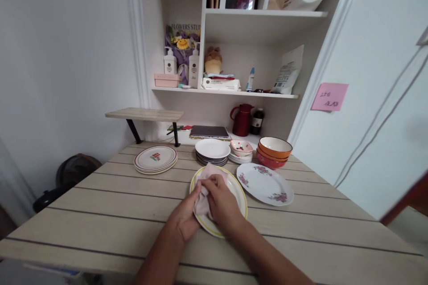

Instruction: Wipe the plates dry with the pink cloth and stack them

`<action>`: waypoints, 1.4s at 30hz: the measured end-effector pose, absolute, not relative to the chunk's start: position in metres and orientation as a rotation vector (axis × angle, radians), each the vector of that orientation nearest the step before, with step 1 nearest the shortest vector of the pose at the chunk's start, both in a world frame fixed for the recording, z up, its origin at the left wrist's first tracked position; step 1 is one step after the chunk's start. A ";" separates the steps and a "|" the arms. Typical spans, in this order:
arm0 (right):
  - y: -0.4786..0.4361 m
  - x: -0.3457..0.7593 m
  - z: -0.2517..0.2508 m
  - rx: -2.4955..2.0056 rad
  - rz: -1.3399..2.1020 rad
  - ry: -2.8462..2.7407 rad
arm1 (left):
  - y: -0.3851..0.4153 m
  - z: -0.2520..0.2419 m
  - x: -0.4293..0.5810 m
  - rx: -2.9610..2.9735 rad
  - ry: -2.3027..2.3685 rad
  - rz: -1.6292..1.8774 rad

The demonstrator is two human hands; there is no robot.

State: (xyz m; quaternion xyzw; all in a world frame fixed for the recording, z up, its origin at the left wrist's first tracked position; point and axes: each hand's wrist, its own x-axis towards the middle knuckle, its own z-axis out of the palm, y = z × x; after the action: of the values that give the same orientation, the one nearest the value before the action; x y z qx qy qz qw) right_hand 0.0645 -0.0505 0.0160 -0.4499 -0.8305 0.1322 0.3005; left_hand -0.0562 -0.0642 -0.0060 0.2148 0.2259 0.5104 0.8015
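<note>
In the middle of the table, a white plate with a yellow rim (241, 196) is in front of me. A crumpled pale pink cloth (211, 171) lies over its left part. My left hand (185, 216) closes on the plate's left edge, its thumb up against the cloth; its other fingers are mostly hidden. With bent fingers, my right hand (223, 202) grips the cloth and presses it over the plate. Just to the right lies an oval white plate with pink flowers (264, 185).
Behind are a stack of plates with a white one on top (213, 148), small strawberry-patterned dishes (241, 147) and stacked orange and red bowls (274, 150). Red-rimmed plates (155, 159) sit at left, near a small wooden riser (145, 114). A red jug (242, 120) stands farther back.
</note>
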 end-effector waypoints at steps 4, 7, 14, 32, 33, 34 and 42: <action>-0.021 0.076 0.023 -1.257 0.228 -2.185 | -0.062 -0.008 -0.055 0.477 0.465 1.082; -0.021 0.095 0.021 -1.404 0.164 -2.217 | -0.062 -0.010 -0.056 0.480 0.452 1.043; -0.072 0.112 0.007 -1.582 0.207 -2.361 | -0.061 -0.013 -0.057 0.424 0.406 1.044; -0.024 0.103 0.016 -1.597 0.050 -2.312 | -0.062 -0.009 -0.058 0.423 0.411 1.039; -0.032 0.107 0.014 -1.628 0.038 -2.333 | -0.062 -0.008 -0.058 0.416 0.420 1.035; -0.040 0.110 0.013 -1.659 0.026 -2.357 | -0.063 -0.008 -0.058 0.411 0.431 1.031; -0.075 0.078 0.021 -1.446 0.177 -2.494 | -0.067 -0.007 -0.057 0.431 0.538 1.045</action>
State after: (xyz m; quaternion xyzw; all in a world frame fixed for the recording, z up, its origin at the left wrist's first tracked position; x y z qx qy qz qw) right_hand 0.0781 -0.0755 0.0208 -0.4968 -0.8565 0.0609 0.1264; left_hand -0.0568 -0.0668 -0.0070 0.2017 0.2517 0.4891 0.8104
